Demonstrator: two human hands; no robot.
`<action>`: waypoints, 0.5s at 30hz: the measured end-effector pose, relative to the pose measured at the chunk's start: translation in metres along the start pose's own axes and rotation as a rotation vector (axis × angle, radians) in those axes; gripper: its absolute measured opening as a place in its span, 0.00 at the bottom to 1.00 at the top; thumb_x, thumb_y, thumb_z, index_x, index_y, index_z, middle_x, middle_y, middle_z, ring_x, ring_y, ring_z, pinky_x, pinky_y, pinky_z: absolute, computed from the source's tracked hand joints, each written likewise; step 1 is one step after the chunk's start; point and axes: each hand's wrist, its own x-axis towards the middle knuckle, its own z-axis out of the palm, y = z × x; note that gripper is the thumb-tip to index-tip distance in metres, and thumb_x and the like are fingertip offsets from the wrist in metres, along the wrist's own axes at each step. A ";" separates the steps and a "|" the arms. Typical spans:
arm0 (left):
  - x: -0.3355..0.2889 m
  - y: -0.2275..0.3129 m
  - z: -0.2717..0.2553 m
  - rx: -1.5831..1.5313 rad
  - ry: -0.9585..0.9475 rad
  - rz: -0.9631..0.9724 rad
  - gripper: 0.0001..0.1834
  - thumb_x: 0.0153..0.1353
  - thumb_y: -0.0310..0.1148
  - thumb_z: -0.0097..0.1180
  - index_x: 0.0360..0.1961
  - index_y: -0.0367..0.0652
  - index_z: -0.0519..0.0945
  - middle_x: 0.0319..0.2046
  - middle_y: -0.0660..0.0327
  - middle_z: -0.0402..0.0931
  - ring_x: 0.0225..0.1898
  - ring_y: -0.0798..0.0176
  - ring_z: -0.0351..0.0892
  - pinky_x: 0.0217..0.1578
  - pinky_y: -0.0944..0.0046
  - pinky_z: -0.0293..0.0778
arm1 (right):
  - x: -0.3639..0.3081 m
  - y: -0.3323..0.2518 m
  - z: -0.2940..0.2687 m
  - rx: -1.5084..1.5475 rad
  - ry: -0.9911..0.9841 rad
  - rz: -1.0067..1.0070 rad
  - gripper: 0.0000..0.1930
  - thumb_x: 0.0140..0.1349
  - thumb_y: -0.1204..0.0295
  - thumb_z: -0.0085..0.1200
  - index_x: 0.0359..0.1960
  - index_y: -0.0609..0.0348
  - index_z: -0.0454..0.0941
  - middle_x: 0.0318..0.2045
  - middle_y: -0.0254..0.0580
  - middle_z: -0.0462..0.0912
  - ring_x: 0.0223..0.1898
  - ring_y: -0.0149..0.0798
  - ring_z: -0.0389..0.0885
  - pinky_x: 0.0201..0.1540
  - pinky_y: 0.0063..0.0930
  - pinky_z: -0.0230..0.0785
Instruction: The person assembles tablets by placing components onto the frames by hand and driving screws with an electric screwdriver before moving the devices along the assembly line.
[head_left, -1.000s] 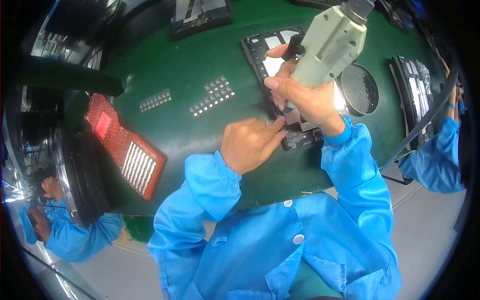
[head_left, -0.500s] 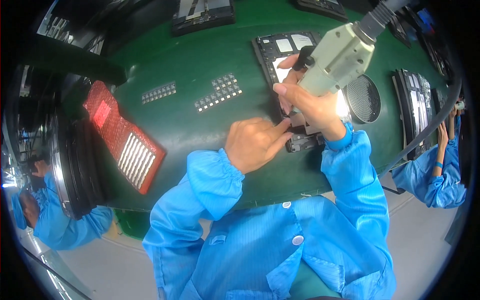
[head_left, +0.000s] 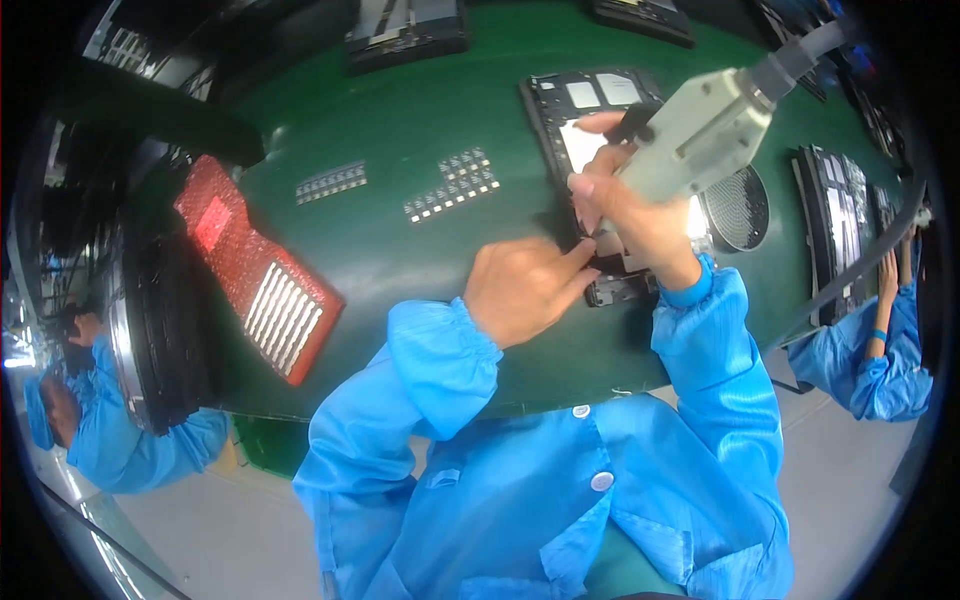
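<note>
An opened tablet-like device point(head_left: 556, 118) with a black frame and white panels lies on the green table in front of me. Above it, my right hand point(head_left: 640, 215) grips a pale green hand tool point(head_left: 697, 135) with a black lever and a thick grey hose. The tool covers part of the device and some of my fingers. My left hand point(head_left: 525, 288) reaches to the device's near left edge, index finger and thumb closed together beside a small dark part. What they pinch, if anything, is too small to make out.
Strips of small parts point(head_left: 452, 197) lie left of the device, and a red bubble-wrap pouch point(head_left: 215, 222) with white strips beyond them. A round mesh-faced metal part point(head_left: 738, 208) stands at right. Stacked devices point(head_left: 835, 225) flank the table. Co-workers point(head_left: 865, 370) sit at both sides.
The whole view has shifted slightly to the right. The pale green tool has tilted a little further right and down. My left hand stays at the device's edge.
</note>
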 end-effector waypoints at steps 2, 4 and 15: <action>-0.001 0.000 -0.005 0.007 -0.035 -0.043 0.11 0.52 0.38 0.57 0.35 0.45 0.81 0.15 0.62 0.72 0.20 0.59 0.74 0.20 0.59 0.70 | 0.006 -0.007 -0.005 0.075 0.023 -0.114 0.20 0.50 0.83 0.56 0.46 0.70 0.68 0.13 0.33 0.73 0.14 0.25 0.70 0.16 0.17 0.60; 0.000 0.001 -0.003 -0.023 -0.002 -0.034 0.12 0.49 0.35 0.61 0.35 0.42 0.82 0.14 0.61 0.70 0.18 0.60 0.71 0.19 0.59 0.67 | 0.010 -0.012 -0.012 0.134 0.044 -0.206 0.20 0.51 0.83 0.56 0.47 0.71 0.68 0.13 0.35 0.73 0.14 0.26 0.71 0.16 0.18 0.61; 0.001 0.000 -0.001 0.002 0.020 -0.008 0.12 0.48 0.34 0.62 0.35 0.42 0.82 0.13 0.62 0.70 0.16 0.60 0.70 0.18 0.61 0.67 | 0.006 -0.010 -0.008 0.146 0.000 -0.087 0.20 0.50 0.84 0.56 0.46 0.71 0.68 0.14 0.34 0.73 0.14 0.26 0.71 0.16 0.18 0.61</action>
